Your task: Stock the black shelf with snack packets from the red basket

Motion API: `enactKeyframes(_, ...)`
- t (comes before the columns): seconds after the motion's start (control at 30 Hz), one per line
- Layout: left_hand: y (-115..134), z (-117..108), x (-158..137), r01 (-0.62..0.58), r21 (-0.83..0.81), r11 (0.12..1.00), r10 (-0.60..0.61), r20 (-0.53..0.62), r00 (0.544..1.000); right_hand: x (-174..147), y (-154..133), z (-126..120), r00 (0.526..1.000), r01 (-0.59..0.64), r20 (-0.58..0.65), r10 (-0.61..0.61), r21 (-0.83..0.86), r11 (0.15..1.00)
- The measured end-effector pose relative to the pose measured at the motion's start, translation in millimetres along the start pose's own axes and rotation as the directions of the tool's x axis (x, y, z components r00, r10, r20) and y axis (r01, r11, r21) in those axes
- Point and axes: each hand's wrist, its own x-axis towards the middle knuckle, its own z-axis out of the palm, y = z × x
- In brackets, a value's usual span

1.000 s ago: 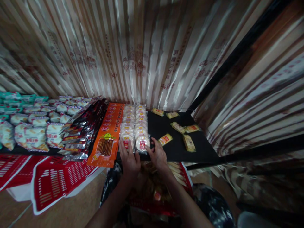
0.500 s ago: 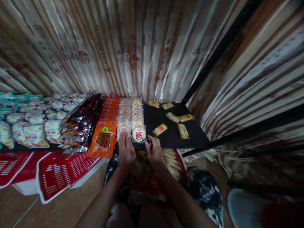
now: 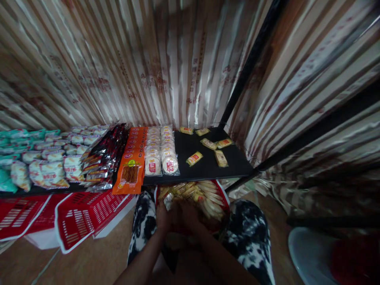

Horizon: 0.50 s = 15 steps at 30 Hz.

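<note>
Both hands are down in a red basket (image 3: 227, 200) held between the knees, below the shelf's front edge. My left hand (image 3: 164, 215) is at the basket's left part, beside a shiny clear-wrapped packet (image 3: 168, 200); whether it grips the packet cannot be made out. My right hand (image 3: 189, 215) lies close to the left, among wrapped yellowish snacks (image 3: 212, 200). The fingers of both hands are lost in shadow. Two rows of round, flat wrapped biscuits (image 3: 170, 164) stand on the black shelf (image 3: 208, 170) above, untouched by either hand.
Left of the biscuits lie an orange snack packet (image 3: 129, 174), dark shiny packets (image 3: 102, 162) and white bags (image 3: 49, 172). Several small yellow packets (image 3: 194, 158) are scattered at the shelf's right. Red baskets (image 3: 86, 217) stand below left; a black post (image 3: 249, 63) rises behind.
Both hands have left the front biscuits on the shelf and moved down into the basket. The two biscuit rows now show uncovered. The view has shifted slightly.
</note>
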Motion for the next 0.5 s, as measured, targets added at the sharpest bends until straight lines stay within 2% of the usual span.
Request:
enactKeyframes(0.1,-2,-6,0,0.051,-0.029,0.998,-0.051,-0.006,0.999,-6,1,-5,1.000,0.024,-0.021,-0.022,0.074,0.997)
enactKeyframes(0.23,1,-11,-6,0.001,-0.104,0.995,-0.007,-0.054,0.998,-18,0,-17,0.985,0.124,-0.134,-0.105,0.149,0.981)
enactKeyframes(0.4,15,-19,-16,-0.125,-0.267,0.956,0.098,-0.114,0.989,-36,-10,-34,0.917,0.240,-0.370,-0.151,0.208,0.948)
enactKeyframes(0.5,25,-28,-20,-0.195,-0.342,0.919,0.156,-0.138,0.978,-44,-15,-43,0.875,0.314,-0.446,-0.187,0.231,0.921)
